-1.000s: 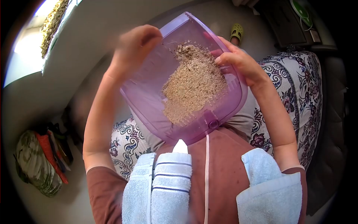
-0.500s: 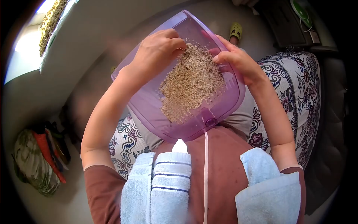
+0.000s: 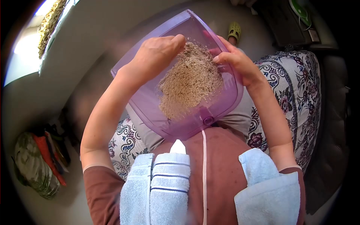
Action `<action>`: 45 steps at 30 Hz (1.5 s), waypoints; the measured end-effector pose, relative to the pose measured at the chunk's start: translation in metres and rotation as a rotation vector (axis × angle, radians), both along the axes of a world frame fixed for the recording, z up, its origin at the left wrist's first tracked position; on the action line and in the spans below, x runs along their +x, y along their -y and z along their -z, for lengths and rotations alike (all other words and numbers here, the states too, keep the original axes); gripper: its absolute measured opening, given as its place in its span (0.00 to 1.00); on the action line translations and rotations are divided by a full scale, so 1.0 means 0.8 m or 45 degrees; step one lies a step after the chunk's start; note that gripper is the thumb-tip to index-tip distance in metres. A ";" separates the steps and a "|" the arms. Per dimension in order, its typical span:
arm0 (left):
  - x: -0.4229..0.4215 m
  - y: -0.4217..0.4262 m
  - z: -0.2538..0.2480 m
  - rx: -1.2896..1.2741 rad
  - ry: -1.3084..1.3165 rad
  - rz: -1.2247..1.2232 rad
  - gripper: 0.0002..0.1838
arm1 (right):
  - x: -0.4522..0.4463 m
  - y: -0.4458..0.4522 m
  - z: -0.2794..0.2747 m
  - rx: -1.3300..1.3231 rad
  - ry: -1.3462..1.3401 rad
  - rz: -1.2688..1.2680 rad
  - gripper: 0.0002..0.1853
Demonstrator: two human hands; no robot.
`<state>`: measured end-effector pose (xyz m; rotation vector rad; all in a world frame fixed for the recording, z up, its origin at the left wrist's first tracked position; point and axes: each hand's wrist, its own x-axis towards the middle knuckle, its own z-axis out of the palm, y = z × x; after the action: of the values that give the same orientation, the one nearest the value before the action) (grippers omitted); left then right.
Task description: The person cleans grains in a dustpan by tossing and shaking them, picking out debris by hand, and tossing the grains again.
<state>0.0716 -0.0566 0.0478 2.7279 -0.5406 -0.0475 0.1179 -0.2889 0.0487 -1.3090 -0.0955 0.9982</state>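
A see-through purple plastic scoop-shaped tray (image 3: 150, 107) rests tilted on my lap, its closed end with a round hole near my belly. Small beige grains or seeds (image 3: 193, 80) lie heaped in its middle, with a few darker bits among them. My right hand (image 3: 237, 62) grips the tray's right side, thumb inside and fingers round the outer edge. Over the upper left of the heap, my left hand (image 3: 159, 54) has its fingers curled together in a pinch. Whatever those fingertips hold, if anything, is hidden.
Light blue towels (image 3: 170, 187) hang over my chest beside a white cord (image 3: 204, 168). I sit on a flower-patterned cover (image 3: 287, 86). Bags (image 3: 35, 165) lie on the floor at left. A yellow-green clog (image 3: 234, 30) and a green iron (image 3: 300, 13) show beyond.
My left hand has lifted slightly from the grains, its fingers now drawn closer together. My right hand keeps its grip on the tray. The whole view has shifted a little.
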 end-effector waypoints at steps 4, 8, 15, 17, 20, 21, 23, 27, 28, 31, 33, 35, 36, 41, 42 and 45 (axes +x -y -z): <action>-0.005 -0.005 -0.014 -0.246 -0.010 0.008 0.04 | -0.001 0.003 0.007 0.032 -0.038 0.062 0.38; -0.008 -0.046 -0.031 -0.745 0.133 -0.450 0.06 | 0.003 0.010 0.024 0.106 -0.140 0.080 0.37; -0.130 -0.139 0.086 -0.822 -0.077 -1.442 0.35 | -0.012 0.011 0.029 0.159 -0.095 0.163 0.37; -0.174 -0.094 0.110 -2.056 -0.353 -1.290 0.37 | -0.019 0.006 0.032 0.133 -0.040 0.219 0.37; -0.192 -0.004 0.079 -2.495 -0.530 -1.242 0.36 | -0.031 0.002 0.052 0.111 -0.031 0.276 0.38; -0.183 0.009 0.094 -2.437 -0.497 -1.357 0.37 | -0.029 0.002 0.063 0.077 -0.032 0.279 0.38; -0.171 0.010 0.096 -2.378 -0.408 -1.435 0.36 | -0.025 -0.006 0.063 0.050 -0.014 0.288 0.38; -0.165 0.004 0.018 -2.343 -0.141 -1.191 0.32 | -0.029 -0.008 -0.031 0.153 0.246 0.294 0.39; -0.164 0.005 -0.018 -2.352 -0.047 -1.103 0.32 | -0.029 -0.011 -0.055 0.208 0.374 0.288 0.39; -0.154 0.001 -0.039 -2.257 0.096 -0.958 0.31 | -0.036 -0.017 -0.078 0.440 0.522 0.342 0.38; -0.143 -0.008 0.017 -2.078 0.044 -1.014 0.32 | -0.033 -0.007 -0.008 0.400 0.382 0.394 0.38; -0.144 -0.008 0.049 -2.096 -0.084 -1.034 0.31 | -0.040 0.000 0.043 0.357 0.207 0.462 0.37; -0.145 -0.004 0.058 -2.108 -0.111 -1.042 0.31 | -0.041 0.005 0.051 0.339 0.179 0.449 0.36; -0.150 0.010 0.085 -2.206 -0.437 -1.288 0.30 | -0.052 0.015 0.041 0.135 0.017 0.469 0.31; -0.144 0.010 0.076 -2.215 -0.427 -1.306 0.29 | -0.049 0.013 0.035 0.104 0.046 0.447 0.31; -0.144 0.007 0.033 -2.246 -0.378 -1.265 0.30 | -0.032 0.019 0.023 0.092 0.145 0.522 0.30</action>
<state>-0.0439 -0.0618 0.0212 0.9485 0.6571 0.1841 0.0920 -0.3042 0.0305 -1.2542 0.0494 0.5674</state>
